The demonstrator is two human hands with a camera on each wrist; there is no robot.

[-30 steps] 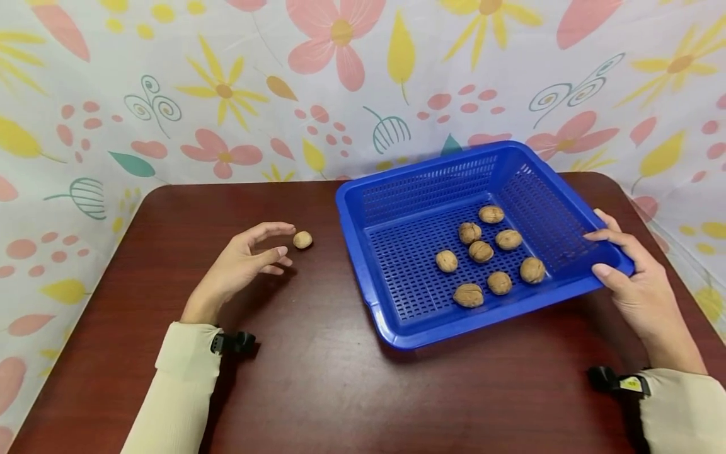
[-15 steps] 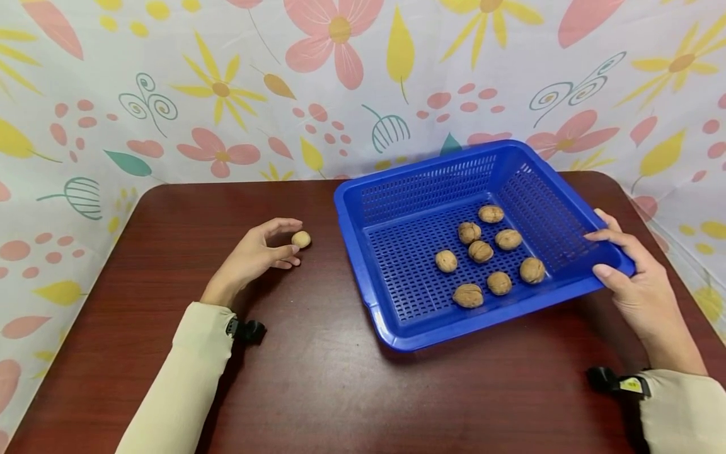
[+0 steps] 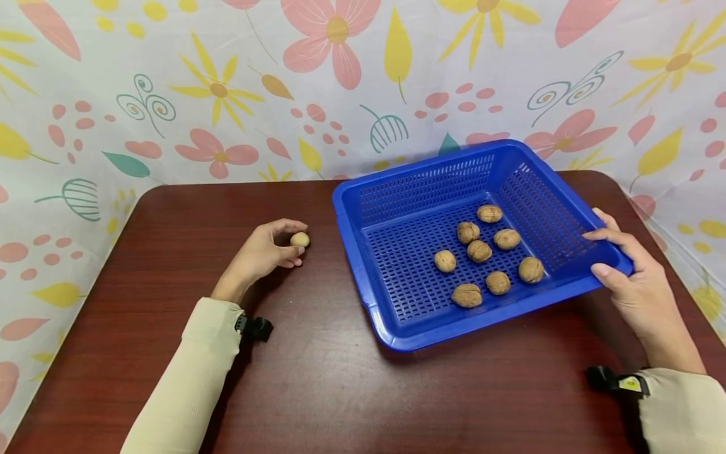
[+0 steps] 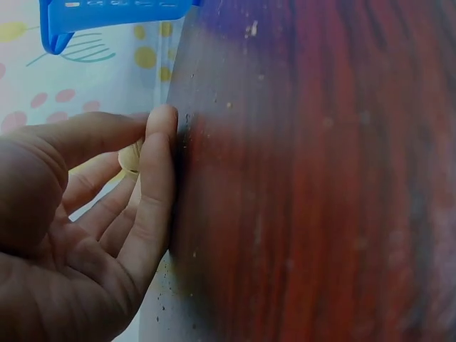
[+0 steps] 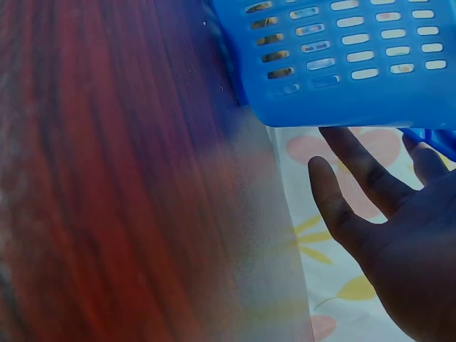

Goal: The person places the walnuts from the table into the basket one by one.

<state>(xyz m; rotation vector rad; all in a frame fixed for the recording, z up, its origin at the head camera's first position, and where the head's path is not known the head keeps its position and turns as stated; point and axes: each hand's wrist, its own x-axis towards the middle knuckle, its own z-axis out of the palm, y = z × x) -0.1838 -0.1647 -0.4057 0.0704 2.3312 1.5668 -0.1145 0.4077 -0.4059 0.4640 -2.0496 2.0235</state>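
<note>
My left hand is at the left part of the table, its thumb and fingers around a small pale walnut. The left wrist view shows part of the same walnut between the fingers, the rest hidden behind them. On the right, my right hand grips the near right corner of a blue plastic basket, thumb over the rim. That corner is tilted up from the table. Several brown walnuts lie on the basket's slotted floor, mostly toward its right half.
The dark red-brown wooden table has rounded back corners. A white cloth with a floral print hangs along its back and sides. The basket's far rim stands close to this cloth.
My left hand has moved right to the lone walnut, and its thumb and fingers have closed around it. The right hand and the basket have stayed put.
</note>
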